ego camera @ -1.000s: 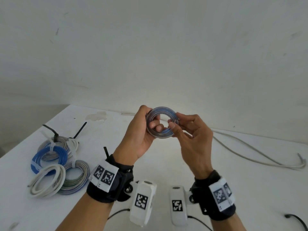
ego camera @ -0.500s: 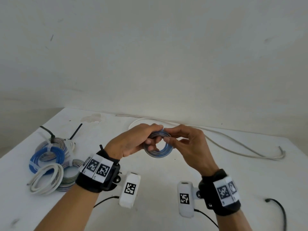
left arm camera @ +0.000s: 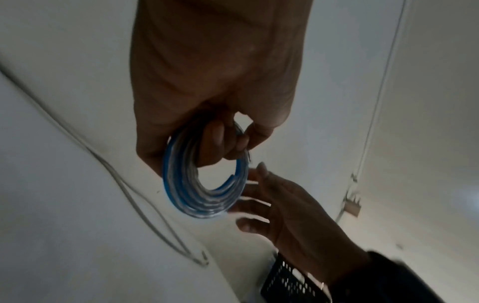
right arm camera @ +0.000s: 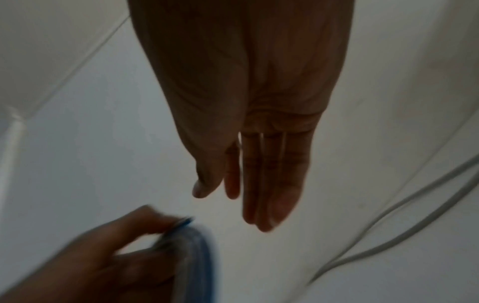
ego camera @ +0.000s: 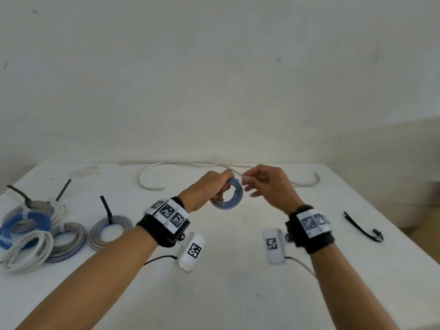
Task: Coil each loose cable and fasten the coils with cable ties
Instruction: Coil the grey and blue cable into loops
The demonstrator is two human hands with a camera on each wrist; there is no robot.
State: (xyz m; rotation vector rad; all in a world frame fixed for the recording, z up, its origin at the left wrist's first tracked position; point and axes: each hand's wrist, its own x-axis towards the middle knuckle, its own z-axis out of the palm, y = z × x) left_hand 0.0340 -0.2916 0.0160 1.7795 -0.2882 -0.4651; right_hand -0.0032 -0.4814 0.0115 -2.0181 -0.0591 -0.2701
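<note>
The left hand (ego camera: 206, 189) grips the small round blue and grey cable coil (ego camera: 229, 195) above the white worktop (ego camera: 238, 282). The right hand (ego camera: 266, 186) has just let go, fingers loose. It probably needs the black cable tie (ego camera: 362, 228), far right.

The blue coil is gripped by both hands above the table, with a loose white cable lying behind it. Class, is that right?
Not quite. Only the left hand grips the blue coil; the right hand is open and off it, as the right wrist view shows. The white cable does lie behind on the table.
</note>
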